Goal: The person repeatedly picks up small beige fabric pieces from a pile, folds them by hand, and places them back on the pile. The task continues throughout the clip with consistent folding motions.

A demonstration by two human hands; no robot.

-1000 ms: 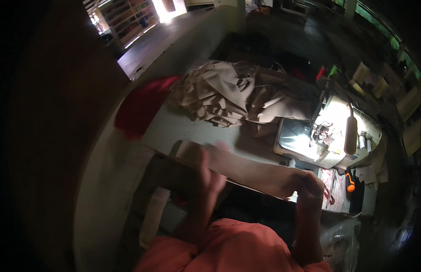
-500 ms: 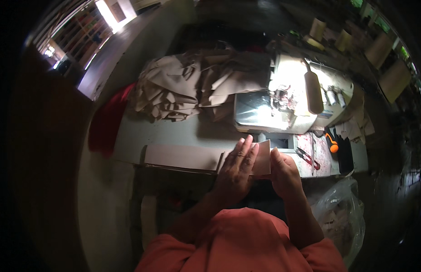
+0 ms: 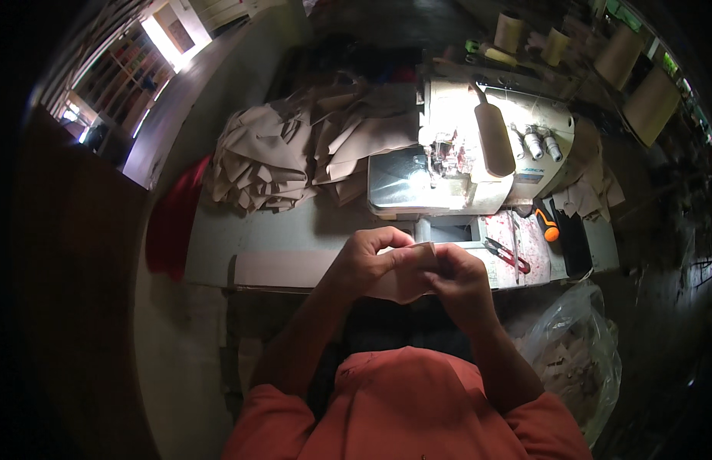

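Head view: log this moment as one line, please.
left hand: holds fabric | right hand: holds fabric | sewing machine: lit | snips: right of hands

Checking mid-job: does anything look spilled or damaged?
Nothing looks clearly damaged. The white surface under the red-handled thread snips, beside the right hand, looks odd: reddish specks cover it, whether stains or pattern I can't tell. The beige fabric heap left of the sewing machine is merely jumbled.

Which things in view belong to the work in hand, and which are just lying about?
Belonging, it seems:
beige piece, held by left hand and right hand
beige strip on the table
beige pile
lit sewing machine

Apparently just lying about:
red-handled snips
orange-handled tool
clear plastic bag
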